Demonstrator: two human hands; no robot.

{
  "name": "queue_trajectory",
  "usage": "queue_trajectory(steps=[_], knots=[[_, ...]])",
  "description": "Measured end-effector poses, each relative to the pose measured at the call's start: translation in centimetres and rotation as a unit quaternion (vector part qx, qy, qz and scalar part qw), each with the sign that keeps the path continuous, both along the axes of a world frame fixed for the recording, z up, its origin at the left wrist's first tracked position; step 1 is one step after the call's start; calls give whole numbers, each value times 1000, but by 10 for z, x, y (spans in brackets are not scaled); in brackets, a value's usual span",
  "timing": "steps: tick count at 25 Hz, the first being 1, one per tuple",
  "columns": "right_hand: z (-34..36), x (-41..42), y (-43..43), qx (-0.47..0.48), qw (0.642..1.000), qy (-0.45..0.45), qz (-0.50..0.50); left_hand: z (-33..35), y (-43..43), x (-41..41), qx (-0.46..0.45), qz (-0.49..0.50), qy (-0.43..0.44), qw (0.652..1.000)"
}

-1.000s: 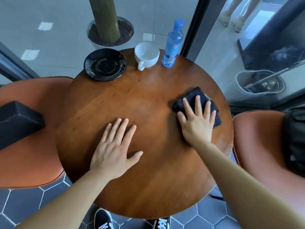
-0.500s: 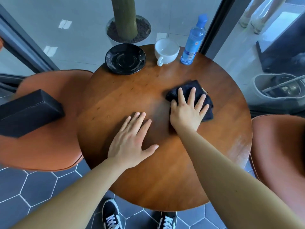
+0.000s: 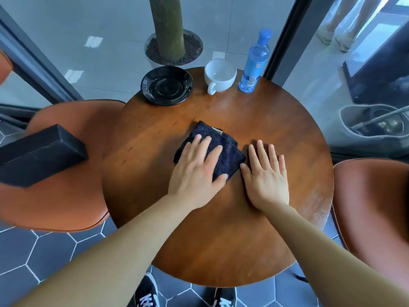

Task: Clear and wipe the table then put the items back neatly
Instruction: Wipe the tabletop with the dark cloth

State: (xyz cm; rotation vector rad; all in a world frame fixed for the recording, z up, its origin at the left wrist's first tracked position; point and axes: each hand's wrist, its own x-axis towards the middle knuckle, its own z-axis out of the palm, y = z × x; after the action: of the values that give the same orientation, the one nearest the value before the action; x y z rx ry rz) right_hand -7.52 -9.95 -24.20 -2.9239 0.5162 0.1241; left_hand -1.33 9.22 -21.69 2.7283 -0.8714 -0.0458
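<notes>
A round wooden table (image 3: 221,240) fills the middle of the head view. A folded dark cloth (image 3: 228,151) lies near its centre. My left hand (image 3: 197,171) presses flat on the cloth with fingers spread, covering its near half. My right hand (image 3: 265,176) rests flat and open on the bare wood, just right of the cloth and touching its edge. Along the far rim stand a black saucer (image 3: 167,85), a white cup (image 3: 220,74) and a blue water bottle (image 3: 254,63), all upright.
An orange chair (image 3: 55,202) at the left carries a black box (image 3: 39,154). Another orange chair (image 3: 374,207) stands at the right. Beyond the glass are a potted trunk (image 3: 173,47) and a mop bucket (image 3: 374,122). My shoes show under the table's near edge.
The cloth slid left towards the table's centre under my right hand. It now lies under my left hand, and my right hand rests on bare wood beside it.
</notes>
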Motion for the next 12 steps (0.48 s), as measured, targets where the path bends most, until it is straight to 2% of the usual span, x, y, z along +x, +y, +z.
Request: queue_trajectory(steps=[2, 4, 8, 12], knots=[[-1, 2, 2, 1, 1000, -2, 5, -7, -22, 11, 96, -4, 40, 995], [1, 3, 2, 2, 1000, -6, 2, -15, -30, 15, 148, 10, 35, 988], [-1, 2, 1, 1, 1000, 1, 13, -13, -14, -2, 150, 0, -3, 989], [-1, 1, -1, -1, 1000, -3, 13, -12, 63, -70, 167, -54, 5, 984]])
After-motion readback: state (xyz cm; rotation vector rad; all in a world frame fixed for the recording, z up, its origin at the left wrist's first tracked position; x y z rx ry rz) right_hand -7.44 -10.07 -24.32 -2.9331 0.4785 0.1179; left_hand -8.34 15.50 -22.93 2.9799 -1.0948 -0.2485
